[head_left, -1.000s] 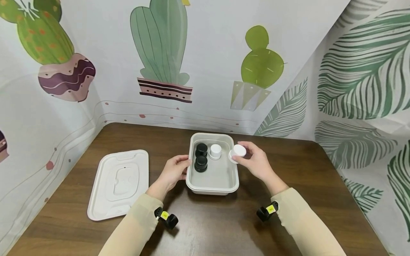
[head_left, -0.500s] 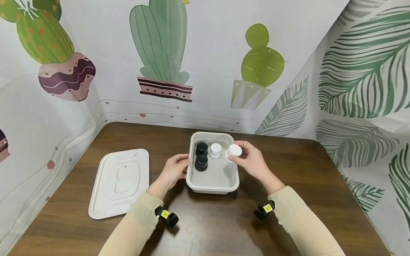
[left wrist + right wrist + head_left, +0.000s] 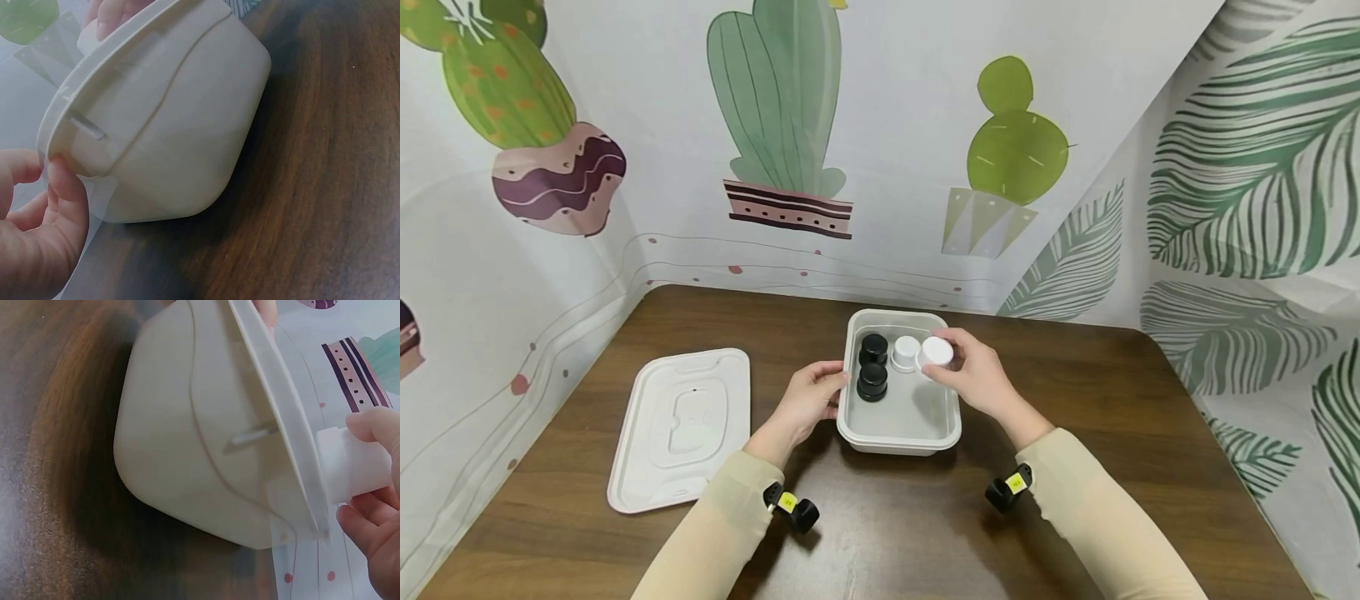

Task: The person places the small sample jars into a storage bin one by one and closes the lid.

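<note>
A light grey plastic storage box [image 3: 917, 417], open at the top, sits on the table. My left hand [image 3: 803, 402] grips its left rim between thumb and fingers, as the left wrist view also shows. Over the box's right part, my right hand [image 3: 979, 377] pinches a small white round jar-like piece [image 3: 936, 353] with a wider base. Just left of it, a matching white piece [image 3: 906, 350] stands inside the box. Two black pieces of similar shape, a rear one [image 3: 874, 347] and a front one [image 3: 872, 380], stand along the left inside wall.
A white rectangular lid [image 3: 655, 446] lies flat on the brown wooden table [image 3: 880, 542], left of the box. Behind the table hangs a cloth printed with cacti and leaves [image 3: 910, 150]. Each wrist wears a small black camera on a strap.
My right hand has carried the white piece leftward, from the box's right rim to beside the other white piece. The left hand and the box stay in place.
</note>
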Demonstrator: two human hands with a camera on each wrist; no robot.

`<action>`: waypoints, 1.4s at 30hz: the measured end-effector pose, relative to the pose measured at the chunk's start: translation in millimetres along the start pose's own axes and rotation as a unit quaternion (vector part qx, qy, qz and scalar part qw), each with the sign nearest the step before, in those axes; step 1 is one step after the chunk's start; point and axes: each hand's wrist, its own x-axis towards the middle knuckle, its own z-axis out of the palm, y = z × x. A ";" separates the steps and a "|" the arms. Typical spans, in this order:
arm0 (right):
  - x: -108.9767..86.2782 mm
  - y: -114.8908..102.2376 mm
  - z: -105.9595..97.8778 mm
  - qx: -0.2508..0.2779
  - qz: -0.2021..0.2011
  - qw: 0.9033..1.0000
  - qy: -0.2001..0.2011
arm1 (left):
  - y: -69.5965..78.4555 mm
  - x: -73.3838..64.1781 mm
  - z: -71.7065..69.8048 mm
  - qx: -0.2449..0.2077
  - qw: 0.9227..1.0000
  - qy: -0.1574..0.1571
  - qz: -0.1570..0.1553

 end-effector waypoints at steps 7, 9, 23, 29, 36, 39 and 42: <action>3.1 -2.5 3.3 -0.013 -0.006 1.000 -0.017 | 0.9 -0.4 0.3 -0.004 1.000 0.001 -0.003; 3.9 -2.7 4.0 -0.016 -0.005 1.000 -0.022 | 1.1 -0.8 0.3 -0.005 1.000 0.000 -0.003; 10.5 -4.3 15.0 -0.022 -0.009 0.999 -0.048 | 0.9 -0.8 -1.2 -0.004 1.000 -0.004 -0.001; 12.2 -7.1 19.5 -0.024 -0.013 0.998 -0.056 | 1.6 -1.2 -0.8 -0.002 1.000 -0.003 -0.004; 14.7 -9.5 23.1 -0.053 -0.016 0.995 -0.079 | 1.8 -0.8 -2.0 0.000 1.000 -0.007 -0.004; 15.9 -8.4 25.0 -0.061 -0.012 0.994 -0.090 | 2.1 -0.9 -2.1 -0.001 1.000 -0.008 -0.005; 16.1 -7.3 27.1 -0.070 -0.013 0.993 -0.095 | 2.0 -1.1 -2.0 0.001 1.000 -0.009 -0.004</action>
